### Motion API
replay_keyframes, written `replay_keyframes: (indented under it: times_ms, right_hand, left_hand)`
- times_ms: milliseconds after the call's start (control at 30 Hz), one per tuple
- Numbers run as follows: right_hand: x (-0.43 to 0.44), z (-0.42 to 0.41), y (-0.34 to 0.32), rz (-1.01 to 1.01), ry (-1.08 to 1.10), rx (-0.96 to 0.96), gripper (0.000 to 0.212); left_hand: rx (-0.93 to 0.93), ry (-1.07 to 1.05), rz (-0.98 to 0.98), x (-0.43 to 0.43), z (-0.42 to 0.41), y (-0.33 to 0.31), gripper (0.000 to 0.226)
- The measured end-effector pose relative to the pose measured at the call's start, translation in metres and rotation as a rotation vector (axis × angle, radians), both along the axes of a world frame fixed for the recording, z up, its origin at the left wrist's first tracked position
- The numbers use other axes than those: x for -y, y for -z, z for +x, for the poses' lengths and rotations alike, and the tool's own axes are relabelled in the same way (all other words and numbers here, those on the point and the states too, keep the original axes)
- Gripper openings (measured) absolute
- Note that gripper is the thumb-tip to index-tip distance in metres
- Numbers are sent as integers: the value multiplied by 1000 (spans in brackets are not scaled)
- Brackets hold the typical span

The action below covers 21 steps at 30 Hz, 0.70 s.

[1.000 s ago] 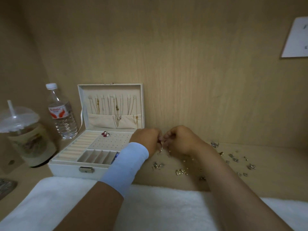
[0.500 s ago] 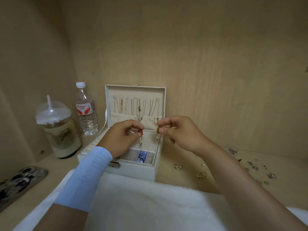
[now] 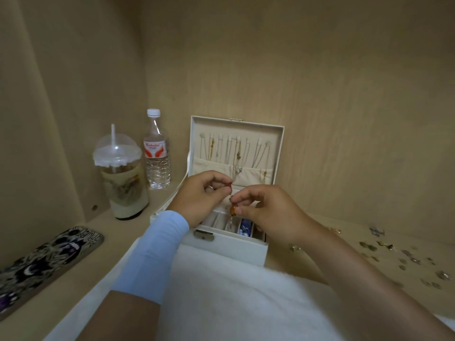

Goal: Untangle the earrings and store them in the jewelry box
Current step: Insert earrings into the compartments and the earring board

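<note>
1. Far left of the left hand, a patterned phone (image 3: 49,264) lies flat, its near end cut off by the frame edge.
2. Left of that hand and farther back, a domed cup (image 3: 120,173) with a straw and a water bottle (image 3: 157,153) stand upright side by side.
3. The left hand (image 3: 199,198), with a light blue sleeve (image 3: 157,249) on its forearm, curls thumb and forefinger into a pinch on a small red piece.
4. The tangled earrings (image 3: 232,209) hang between the two hands' fingertips, above the box's front compartments. Their long axis runs roughly top to bottom in the view, red end up at the left hand, amber bead lower at the right. The fine wires are too small to make out.
5. The jewelry box (image 3: 246,252) sits under and behind both hands, lid upright; the hands hide much of its tray.
6. The right hand (image 3: 268,212) pinches the amber bead, fingers curled.
7. Right of that hand, loose earrings (image 3: 394,254) lie scattered and blurred.
8. A white towel (image 3: 221,291) lies under both forearms.
</note>
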State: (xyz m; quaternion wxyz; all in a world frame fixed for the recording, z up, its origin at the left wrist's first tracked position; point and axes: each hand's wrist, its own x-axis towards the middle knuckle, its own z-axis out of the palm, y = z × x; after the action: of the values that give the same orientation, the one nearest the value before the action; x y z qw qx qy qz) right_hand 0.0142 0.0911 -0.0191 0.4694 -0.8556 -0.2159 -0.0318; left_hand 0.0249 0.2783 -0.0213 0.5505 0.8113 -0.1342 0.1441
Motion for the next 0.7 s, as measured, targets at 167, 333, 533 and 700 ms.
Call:
replay_keyframes:
  times_ms: [167, 333, 533, 700]
  right_hand:
    - [2, -2, -1, -106, -16, 42, 19]
    - [0, -4, 1, -189, -46, -5, 19]
    - [-2, -5, 4, -401, -40, 143, 10]
    - [-3, -5, 6, -461, -30, 212, 10]
  left_hand:
    - [10, 4, -17, -4, -1, -2, 19]
    - [-3, 14, -26, -4, -3, -5, 17]
    - [-27, 17, -15, -5, -2, -5, 15]
    - [-79, 41, 54, -5, -6, -7, 16]
